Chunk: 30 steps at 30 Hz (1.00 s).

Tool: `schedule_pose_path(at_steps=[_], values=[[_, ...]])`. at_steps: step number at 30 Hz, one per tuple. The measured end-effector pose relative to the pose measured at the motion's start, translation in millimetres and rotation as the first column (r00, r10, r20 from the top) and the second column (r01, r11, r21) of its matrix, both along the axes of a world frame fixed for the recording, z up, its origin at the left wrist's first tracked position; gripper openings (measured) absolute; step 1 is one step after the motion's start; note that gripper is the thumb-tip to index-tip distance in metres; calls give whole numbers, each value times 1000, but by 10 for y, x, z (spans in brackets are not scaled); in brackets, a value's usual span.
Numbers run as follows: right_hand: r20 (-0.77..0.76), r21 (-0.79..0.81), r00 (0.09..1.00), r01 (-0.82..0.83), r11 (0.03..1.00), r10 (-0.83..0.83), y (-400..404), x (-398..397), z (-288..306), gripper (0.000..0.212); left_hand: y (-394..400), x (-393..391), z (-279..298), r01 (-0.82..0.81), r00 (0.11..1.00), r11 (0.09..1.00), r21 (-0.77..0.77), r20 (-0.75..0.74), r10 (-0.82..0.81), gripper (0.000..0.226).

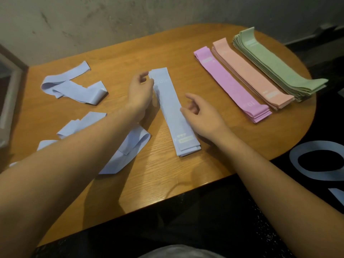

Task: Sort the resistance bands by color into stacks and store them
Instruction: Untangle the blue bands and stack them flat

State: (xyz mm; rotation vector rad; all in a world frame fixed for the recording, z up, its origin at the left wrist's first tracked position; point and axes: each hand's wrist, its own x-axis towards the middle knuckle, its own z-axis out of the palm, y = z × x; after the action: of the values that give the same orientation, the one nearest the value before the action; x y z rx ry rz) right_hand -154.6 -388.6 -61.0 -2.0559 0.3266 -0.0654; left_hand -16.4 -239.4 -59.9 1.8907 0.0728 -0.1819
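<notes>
1. Blue stack (174,112): flat fabric bands, judged light, soft and limp, likely to sag if lifted by 1 end. It lies between the 2 hands on the table (167,183).
2. Left hand (140,92): fingertips curl at the stack's far left edge, touching the top band; a pinch cannot be confirmed.
3. Right hand (202,116): fingers loosely bent, holding nothing, just beside the stack's right edge.
4. Hold advice: take both long edges together, or both ends, so layers do not slide.
5. Loose blue bands (74,88): crumpled, left of the left fingers; more lie under the left forearm.
6. Beyond the right fingers: pink stack (232,84), peach stack (251,73), green stack (279,66), side by side, touching or nearly so.
7. Surface: wood-grain top with rounded end, moderate grip judged. A grey concrete wall (130,19) stands behind it.
</notes>
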Motion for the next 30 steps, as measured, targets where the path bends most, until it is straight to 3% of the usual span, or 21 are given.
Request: schedule_pose_path(at_steps=[2,4,7,10,16,20,26,30], values=[[34,273,998,48,961,-59,34,-5,-7,50,-11,-180,-42,-10,1000,996,-87,-6,9,37],[42,445,995,59,893,-86,77,-11,-71,53,-45,-403,-81,-19,1000,985,-169,-8,18,31],[43,538,994,63,841,-102,156,-57,-136,63,-109,-787,-106,-34,999,964,-263,-17,30,23],[35,581,993,71,810,-112,210,-93,-161,55,-164,-1125,-109,-14,999,942,-336,-43,-1,19],[31,505,998,34,863,-57,343,-155,-125,45,-282,-1362,-146,-3,996,942,-337,81,33,25],[38,417,999,-26,909,11,396,-173,-24,45,-321,-1354,-122,-35,996,930,-365,63,63,21],[177,238,984,-55,970,12,420,-156,71,43,-39,-1238,-24,-2,990,935,-354,134,53,17],[234,122,965,-150,981,118,585,-136,147,47,311,-1132,63,9,965,945,-326,250,77,22]])
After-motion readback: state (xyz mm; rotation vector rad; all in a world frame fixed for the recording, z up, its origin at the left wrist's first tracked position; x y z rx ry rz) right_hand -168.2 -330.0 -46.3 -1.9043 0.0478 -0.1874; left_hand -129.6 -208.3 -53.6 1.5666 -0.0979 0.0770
